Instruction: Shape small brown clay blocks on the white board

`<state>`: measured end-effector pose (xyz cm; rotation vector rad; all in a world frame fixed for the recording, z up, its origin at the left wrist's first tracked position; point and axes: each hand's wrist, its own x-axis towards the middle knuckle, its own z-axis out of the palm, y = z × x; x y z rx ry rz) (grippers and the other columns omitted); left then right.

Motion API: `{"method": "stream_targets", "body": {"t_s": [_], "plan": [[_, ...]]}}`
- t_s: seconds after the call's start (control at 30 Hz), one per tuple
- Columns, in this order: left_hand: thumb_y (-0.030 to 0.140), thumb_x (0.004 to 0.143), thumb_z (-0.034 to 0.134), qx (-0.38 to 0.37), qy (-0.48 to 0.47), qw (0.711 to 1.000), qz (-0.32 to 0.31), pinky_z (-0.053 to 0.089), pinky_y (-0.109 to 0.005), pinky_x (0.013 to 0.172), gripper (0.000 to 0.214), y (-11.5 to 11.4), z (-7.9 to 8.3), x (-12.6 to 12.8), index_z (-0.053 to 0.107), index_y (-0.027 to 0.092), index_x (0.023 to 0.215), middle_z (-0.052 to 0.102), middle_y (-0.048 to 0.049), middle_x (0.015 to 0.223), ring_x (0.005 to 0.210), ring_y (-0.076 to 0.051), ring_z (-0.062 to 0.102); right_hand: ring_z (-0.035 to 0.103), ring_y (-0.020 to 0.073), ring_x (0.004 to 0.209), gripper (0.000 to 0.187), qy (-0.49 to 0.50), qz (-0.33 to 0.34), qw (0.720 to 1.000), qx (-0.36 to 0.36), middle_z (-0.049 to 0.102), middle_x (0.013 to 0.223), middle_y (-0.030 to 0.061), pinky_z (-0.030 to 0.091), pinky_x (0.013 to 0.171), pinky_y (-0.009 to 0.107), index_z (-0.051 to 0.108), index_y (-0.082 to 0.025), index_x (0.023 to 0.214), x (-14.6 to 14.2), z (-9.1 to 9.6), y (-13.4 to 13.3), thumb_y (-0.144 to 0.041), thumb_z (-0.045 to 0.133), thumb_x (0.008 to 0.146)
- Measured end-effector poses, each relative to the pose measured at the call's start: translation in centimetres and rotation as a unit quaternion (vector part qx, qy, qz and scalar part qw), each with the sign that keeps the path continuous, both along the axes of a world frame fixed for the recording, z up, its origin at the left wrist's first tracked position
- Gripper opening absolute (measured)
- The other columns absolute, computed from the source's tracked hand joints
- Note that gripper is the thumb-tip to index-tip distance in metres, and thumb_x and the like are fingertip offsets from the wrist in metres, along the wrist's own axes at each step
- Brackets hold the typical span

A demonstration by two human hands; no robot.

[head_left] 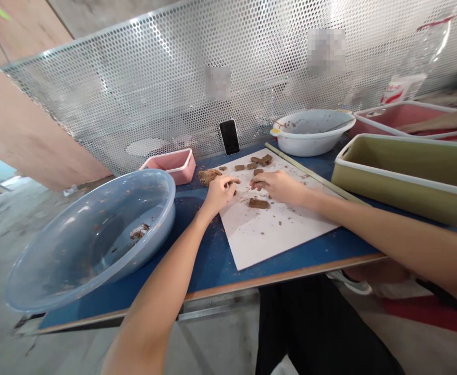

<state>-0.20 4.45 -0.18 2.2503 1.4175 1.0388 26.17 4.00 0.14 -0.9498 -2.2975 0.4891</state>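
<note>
Apparently handling the clay slab just below frame centre is the step, and gripping it would call for lowering left hand or right hand, whose fingers curl, grasp unclear.

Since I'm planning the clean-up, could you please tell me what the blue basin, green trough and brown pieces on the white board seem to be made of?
Blue basin: probably smooth plastic; it looks translucent and shiny.
Green trough: likely plastic, fairly matte; its wall looks smooth and evenly coloured.
Brown pieces: perhaps clay; they look dull and uneven-edged.
</note>
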Motion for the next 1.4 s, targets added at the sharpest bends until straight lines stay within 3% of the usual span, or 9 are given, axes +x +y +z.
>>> {"method": "stream_targets", "body": {"t_s": [0.23,0.43,0.73,0.97,1.23,1.4], "plan": [[0.008,0.09,0.061,0.002,0.005,1.0,0.004,0.06,-0.042,0.107,0.034,-0.1,0.2,0.1,0.09,0.019,0.104,0.088,-0.0084,0.108,0.108,-0.029,0.078,0.083,0.0253,0.099,0.024,-0.04,-0.016,0.999,0.011,0.089,0.114,0.0074,0.059,0.093,0.037,0.085,-0.025,0.112,-0.2,0.8,-0.5,-0.025,0.061,0.11],[0.008,0.09,0.06,-0.003,0.011,1.0,0.003,0.06,-0.04,0.108,0.035,-0.2,0.4,0.1,0.09,0.018,0.105,0.089,-0.0078,0.112,0.111,-0.029,0.079,0.076,0.0211,0.079,0.014,-0.038,-0.06,0.997,0.005,0.087,0.094,0.0042,0.053,0.082,0.034,0.084,-0.025,0.104,-0.4,1.0,-1.3,-0.038,0.078,0.105],[0.008,0.09,0.061,0.0,0.009,1.0,0.003,0.061,-0.039,0.106,0.034,-0.1,0.2,0.0,0.09,0.018,0.105,0.088,-0.0079,0.109,0.107,-0.027,0.08,0.077,0.0224,0.088,0.03,-0.043,-0.032,0.999,-0.002,0.087,0.103,0.006,0.05,0.086,0.036,0.081,-0.024,0.104,-0.2,1.0,-0.7,-0.03,0.054,0.116],[0.007,0.09,0.061,-0.003,0.006,1.0,0.002,0.061,-0.039,0.105,0.036,-0.1,0.2,-0.1,0.091,0.017,0.108,0.088,-0.0089,0.112,0.107,-0.027,0.079,0.075,0.0217,0.087,0.004,-0.035,-0.051,0.998,-0.024,0.086,0.104,0.0032,0.051,0.085,0.035,0.077,-0.025,0.103,-0.2,1.2,-0.9,-0.028,0.079,0.102],[0.006,0.09,0.061,0.01,0.012,1.0,-0.005,0.06,-0.04,0.108,0.035,-0.1,0.2,0.0,0.09,0.017,0.106,0.088,-0.0083,0.11,0.111,-0.028,0.08,0.064,0.0169,0.069,0.024,-0.021,-0.059,0.998,-0.012,0.08,0.089,0.0017,0.043,0.07,0.033,0.07,-0.024,0.093,-0.2,1.3,-1.5,-0.041,0.087,0.097],[0.007,0.09,0.061,0.011,0.012,1.0,-0.003,0.061,-0.04,0.106,0.035,0.0,0.1,0.0,0.09,0.017,0.105,0.088,-0.0084,0.109,0.106,-0.027,0.08,0.064,0.0193,0.069,0.029,-0.037,-0.036,0.998,0.04,0.074,0.078,0.0023,0.041,0.071,0.035,0.07,-0.024,0.089,-0.1,0.8,-1.2,-0.046,0.072,0.109]]}}
